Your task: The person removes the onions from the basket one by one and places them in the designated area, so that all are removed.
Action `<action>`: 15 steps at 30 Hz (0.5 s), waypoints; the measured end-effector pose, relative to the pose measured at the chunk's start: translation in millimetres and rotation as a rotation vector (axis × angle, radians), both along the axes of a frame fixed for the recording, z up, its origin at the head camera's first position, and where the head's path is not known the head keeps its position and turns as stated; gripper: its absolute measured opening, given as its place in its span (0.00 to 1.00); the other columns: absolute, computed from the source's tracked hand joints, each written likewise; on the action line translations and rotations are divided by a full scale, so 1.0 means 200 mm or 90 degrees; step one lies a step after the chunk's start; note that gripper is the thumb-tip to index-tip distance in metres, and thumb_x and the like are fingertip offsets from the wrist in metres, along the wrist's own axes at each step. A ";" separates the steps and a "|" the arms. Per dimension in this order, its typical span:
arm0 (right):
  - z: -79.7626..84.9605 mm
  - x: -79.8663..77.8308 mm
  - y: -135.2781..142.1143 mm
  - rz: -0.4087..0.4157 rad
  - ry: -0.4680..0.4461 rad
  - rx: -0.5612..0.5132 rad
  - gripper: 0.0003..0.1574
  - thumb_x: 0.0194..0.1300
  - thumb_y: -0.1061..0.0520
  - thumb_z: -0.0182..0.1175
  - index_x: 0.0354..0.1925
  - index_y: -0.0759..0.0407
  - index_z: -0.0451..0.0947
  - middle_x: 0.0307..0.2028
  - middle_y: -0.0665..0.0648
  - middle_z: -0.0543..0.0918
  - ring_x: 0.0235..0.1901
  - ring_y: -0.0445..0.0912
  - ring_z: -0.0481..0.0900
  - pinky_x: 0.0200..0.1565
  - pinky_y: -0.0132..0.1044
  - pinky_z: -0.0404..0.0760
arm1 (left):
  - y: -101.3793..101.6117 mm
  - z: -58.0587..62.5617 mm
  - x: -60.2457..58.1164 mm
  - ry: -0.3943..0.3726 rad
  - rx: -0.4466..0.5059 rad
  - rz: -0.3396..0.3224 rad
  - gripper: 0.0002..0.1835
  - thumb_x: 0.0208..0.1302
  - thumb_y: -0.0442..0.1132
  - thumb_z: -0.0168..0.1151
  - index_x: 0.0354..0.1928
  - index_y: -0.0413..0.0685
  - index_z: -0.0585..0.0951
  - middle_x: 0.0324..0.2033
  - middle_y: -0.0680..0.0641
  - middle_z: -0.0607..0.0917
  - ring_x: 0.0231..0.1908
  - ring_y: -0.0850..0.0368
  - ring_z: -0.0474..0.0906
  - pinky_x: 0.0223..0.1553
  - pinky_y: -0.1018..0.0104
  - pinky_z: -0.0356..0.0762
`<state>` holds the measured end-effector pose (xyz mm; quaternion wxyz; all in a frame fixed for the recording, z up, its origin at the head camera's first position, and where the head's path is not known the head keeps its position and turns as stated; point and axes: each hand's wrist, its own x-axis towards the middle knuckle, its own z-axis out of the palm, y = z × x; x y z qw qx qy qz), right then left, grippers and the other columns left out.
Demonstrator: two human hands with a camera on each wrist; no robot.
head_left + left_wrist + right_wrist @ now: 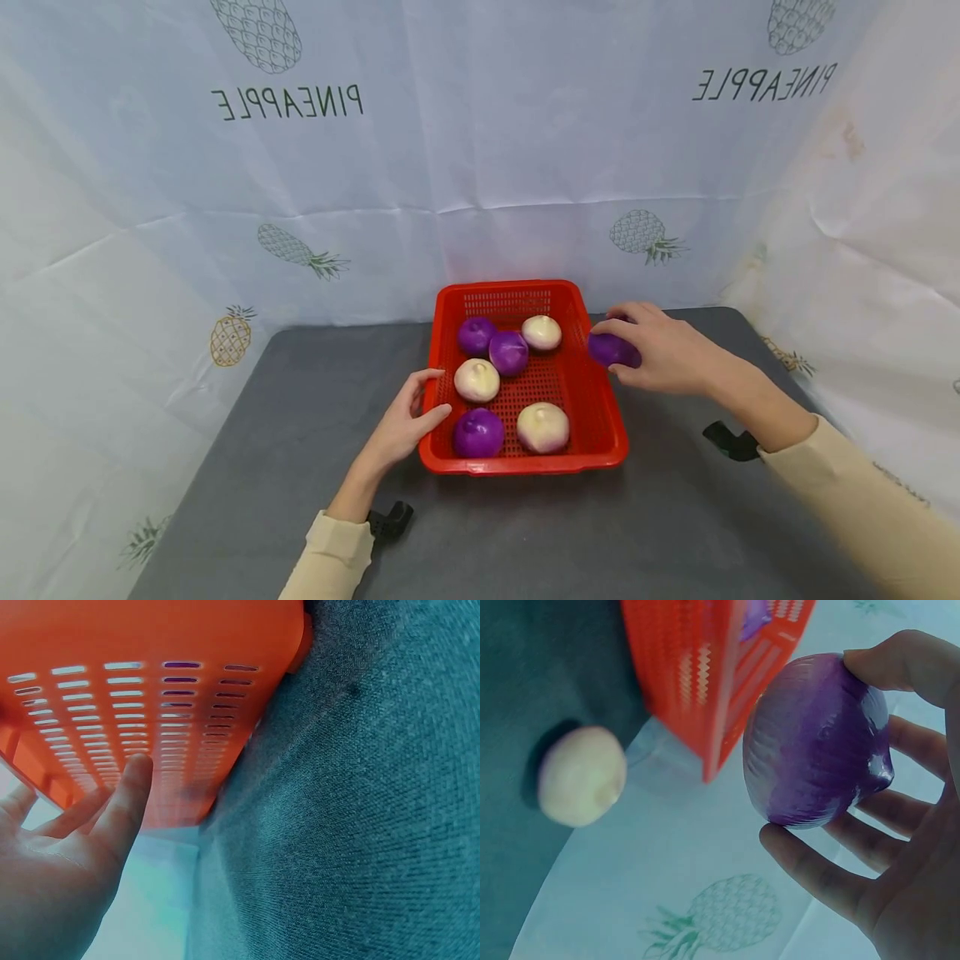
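A purple onion (817,742) is held in my right hand (667,350), gripped between thumb and fingertips just outside the right rim of the red plastic basket (525,465). Beside the basket's left rim is my left hand (401,421), its thumb and fingertips touching the edge. Fairly straight fingers (124,802) lie along the outer wall in the left wrist view. Inside the basket are several onions, among them a purple onion (478,432) at the front left and a pale onion (543,427) at the front right.
Another pale onion (583,776) lies on the dark table outside the basket in the right wrist view; the head view does not show it. A pineapple-print curtain (510,158) hangs behind the grey tabletop (285,467).
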<state>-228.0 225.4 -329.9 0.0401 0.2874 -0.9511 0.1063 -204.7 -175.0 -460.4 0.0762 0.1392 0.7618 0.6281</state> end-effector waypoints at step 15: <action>-0.05 -0.12 0.17 -0.064 -0.002 -0.007 0.36 0.56 0.55 0.73 0.63 0.57 0.76 0.60 0.67 0.71 0.57 0.64 0.69 0.43 0.62 0.85 | 0.00 0.00 0.00 -0.003 -0.002 0.004 0.32 0.70 0.38 0.64 0.71 0.48 0.63 0.66 0.36 0.71 0.59 0.39 0.75 0.51 0.47 0.83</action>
